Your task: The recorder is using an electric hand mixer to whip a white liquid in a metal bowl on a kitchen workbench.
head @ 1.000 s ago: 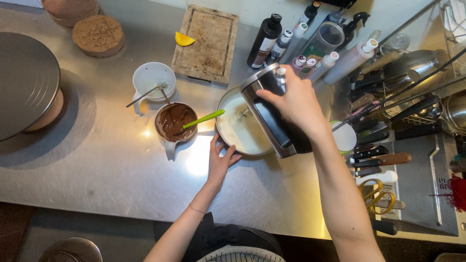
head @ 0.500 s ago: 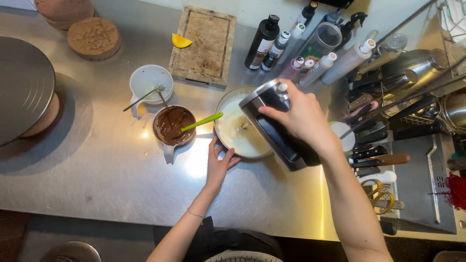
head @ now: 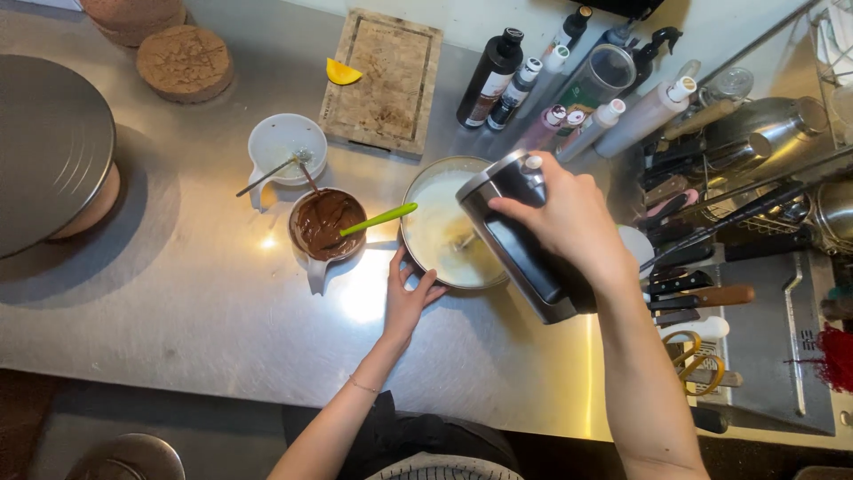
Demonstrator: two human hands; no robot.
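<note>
Stainless steel makes up the long counter (head: 160,338) seen from the head camera, and along its far edge stands a cluster of bottles: a tall black bottle (head: 490,78) with a pale label, a smaller dark one beside it, several white squeeze bottles (head: 646,114) lying at a slant, and a clear lidded jar (head: 601,78) among them. Left of the bottles lies a worn wooden cutting board (head: 382,80) with an orange wedge (head: 341,73) just beside its corner. Nearer the middle sits a small white cup (head: 283,145) holding a spoon, and touching it a brown-filled cup (head: 325,227) of melted chocolate with a green spatula (head: 380,219) resting in it. Just to the right is a metal mixing bowl (head: 419,200) holding pale cream. The left hand (head: 409,298) lies flat and open against the bowl's near rim, fingers spread, gripping nothing. The right hand (head: 569,218) is wrapped fully around the handle of a dark hand mixer (head: 520,244), which hangs over the bowl with its beaters down in the cream. At far left sit a grey turntable (head: 44,151) and two round brown cake layers (head: 185,60). On the right, knives and scissors lie in a rack (head: 702,293).
</note>
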